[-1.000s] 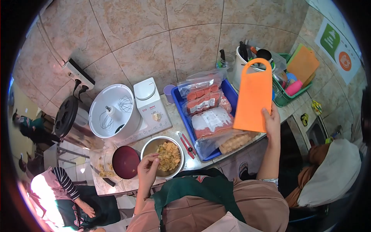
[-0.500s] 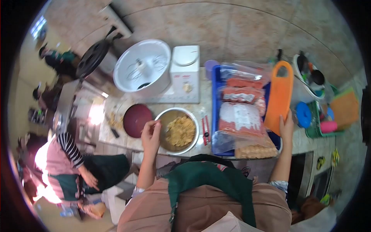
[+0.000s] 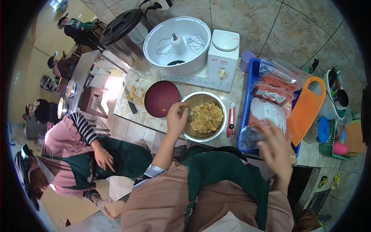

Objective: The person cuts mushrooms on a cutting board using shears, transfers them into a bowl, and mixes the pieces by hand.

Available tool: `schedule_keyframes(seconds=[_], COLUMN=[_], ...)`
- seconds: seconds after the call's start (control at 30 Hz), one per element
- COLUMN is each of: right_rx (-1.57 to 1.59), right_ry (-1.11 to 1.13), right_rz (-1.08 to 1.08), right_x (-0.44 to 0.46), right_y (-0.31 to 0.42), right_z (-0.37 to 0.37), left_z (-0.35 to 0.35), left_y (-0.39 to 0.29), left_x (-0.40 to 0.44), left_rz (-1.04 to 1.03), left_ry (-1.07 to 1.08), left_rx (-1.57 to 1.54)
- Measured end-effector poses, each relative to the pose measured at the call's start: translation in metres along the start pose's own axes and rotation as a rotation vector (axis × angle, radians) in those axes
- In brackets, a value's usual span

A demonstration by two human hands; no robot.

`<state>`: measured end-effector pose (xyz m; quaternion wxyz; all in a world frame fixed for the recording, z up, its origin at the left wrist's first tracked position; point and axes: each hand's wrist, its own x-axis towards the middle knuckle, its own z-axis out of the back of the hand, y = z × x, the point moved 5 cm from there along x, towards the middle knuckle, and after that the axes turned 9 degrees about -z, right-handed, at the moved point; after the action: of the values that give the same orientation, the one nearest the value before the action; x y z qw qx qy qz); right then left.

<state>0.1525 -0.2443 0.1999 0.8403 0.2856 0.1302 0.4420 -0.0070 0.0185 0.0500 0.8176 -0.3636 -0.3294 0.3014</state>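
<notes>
My left hand point(image 3: 177, 120) is at the left rim of a steel bowl point(image 3: 186, 133), its fingers curled against the thumb. Whether they pinch the rim or some small bit, I cannot make out. Thin yellowish-brown slices point(image 3: 207, 117) fill much of the bowl. My right hand point(image 3: 276, 152) is blurred, fingers apart, above the front of a blue tray point(image 3: 244, 129). That tray carries plastic packs of reddish food point(image 3: 267, 114). An orange cutting board point(image 3: 308, 108) leans along its right side, apart from my right hand.
A dark red bowl point(image 3: 162, 99) and a red cutter point(image 3: 231, 120) flank the steel bowl. Behind stand a white Bosch mixer point(image 3: 223, 58) with a whisk bowl point(image 3: 152, 54) and a tall lidded container point(image 3: 129, 42). A co-worker in a striped sleeve point(image 3: 85, 129) is at left.
My right hand has let go of the orange cutting board and moved left over the tray's front. My left hand stays by the steel bowl's rim. The whole view has shifted.
</notes>
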Motion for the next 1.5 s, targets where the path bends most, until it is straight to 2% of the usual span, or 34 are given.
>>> schedule_keyframes(seconds=[0.03, 0.1, 0.17, 0.2, 0.27, 0.47, 0.57, 0.73, 0.8, 1.03, 1.1, 1.13, 1.2, 1.23, 1.33, 1.5], right_rx=[-0.001, 0.125, 0.132, 0.144, 0.083, -0.131, -0.178, -0.093, -0.106, -0.041, 0.33, 0.331, 1.137, 1.259, 1.443, 1.574], right_ry=[0.0, 0.158, 0.19, 0.227, 0.198, 0.135, 0.054, 0.17, 0.173, 0.372, 0.274, 0.277, 0.432, 0.395, 0.377, 0.396], right_rz=[-0.006, 0.065, 0.062, 0.063, 0.031, -0.181, -0.198, -0.298, -0.26, -0.168, -0.222, -0.224, -0.73, -0.734, -0.782, -0.864], right_x=[0.004, 0.015, 0.024, 0.029, 0.04, 0.072, 0.08, 0.099, 0.101, 0.111, 0.117, 0.119, 0.115, 0.116, 0.117, 0.115], right_y=[0.011, 0.028, 0.036, 0.038, 0.032, 0.0, -0.01, -0.006, -0.004, -0.001, -0.012, -0.015, -0.031, -0.033, -0.029, -0.029], right_z=[-0.011, -0.048, -0.079, -0.096, -0.133, -0.214, -0.229, -0.255, -0.27, -0.288, -0.28, -0.275, -0.279, -0.279, -0.267, -0.262], left_z=[0.001, 0.004, 0.007, 0.006, 0.0, -0.02, -0.029, -0.04, -0.043, -0.04, -0.039, -0.04, -0.042, -0.043, -0.041, -0.03], left_y=[0.008, 0.015, 0.011, 0.012, 0.012, 0.028, 0.033, 0.036, 0.036, 0.033, 0.032, 0.033, 0.038, 0.039, 0.034, 0.014], left_x=[0.004, 0.011, 0.016, 0.019, 0.022, 0.037, 0.039, 0.039, 0.039, 0.043, 0.045, 0.045, 0.045, 0.045, 0.049, 0.054], left_rz=[-0.047, -0.1, -0.243, -0.245, -0.306, -0.364, -0.382, -0.386, -0.439, -0.413, -0.365, -0.362, -0.359, -0.357, -0.375, -0.44], left_ry=[-0.004, -0.004, 0.021, 0.026, 0.101, 0.336, 0.418, 0.509, 0.474, 0.467, 0.513, 0.515, 0.533, 0.537, 0.476, 0.373], left_rx=[0.028, 0.048, 0.242, 0.234, 0.381, 0.47, 0.509, 0.573, 0.592, 0.512, 0.504, 0.503, 0.5, 0.5, 0.421, 0.204])
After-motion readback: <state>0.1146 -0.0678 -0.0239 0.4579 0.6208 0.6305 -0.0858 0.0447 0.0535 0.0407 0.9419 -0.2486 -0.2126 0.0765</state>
